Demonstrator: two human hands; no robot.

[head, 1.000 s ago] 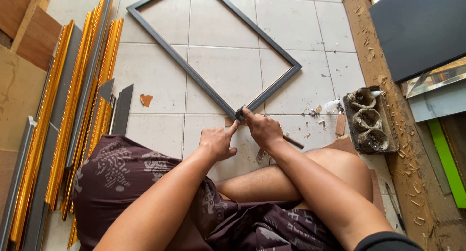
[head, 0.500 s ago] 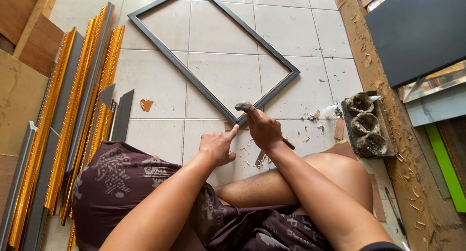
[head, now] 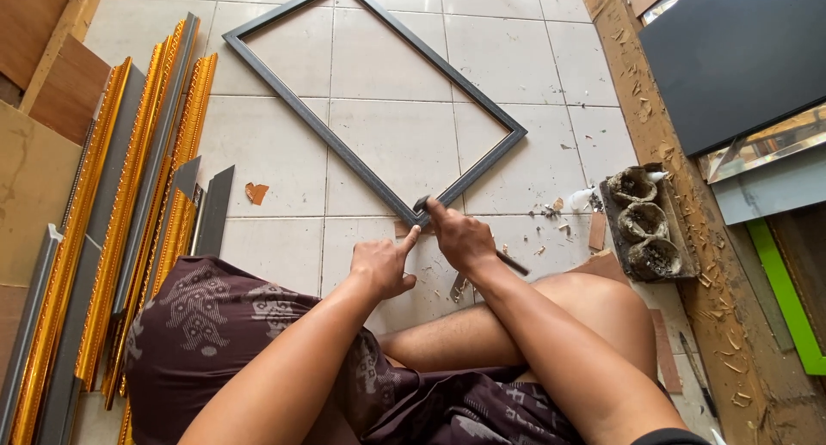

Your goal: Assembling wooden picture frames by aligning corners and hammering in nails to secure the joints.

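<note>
A dark grey rectangular picture frame (head: 361, 165) lies flat on the white tiled floor, one corner pointing toward me. My right hand (head: 463, 236) grips a small hammer (head: 423, 205), whose head rests at that near corner; its handle sticks out behind the hand. My left hand (head: 384, 263) is just left of the corner, index finger stretched up to the frame's corner, other fingers curled. I sit on the floor with legs crossed under a dark patterned cloth.
Gold and grey moulding strips (head: 138, 204) lie in a pile at the left. A dark tray with three round pots (head: 645, 225) stands at the right, with wood chips around it. Dark and green panels (head: 740, 58) lean further right.
My view has shifted slightly. The right hand with the hammer has dipped to the frame's near corner, and the left index finger stays pointed at it.
</note>
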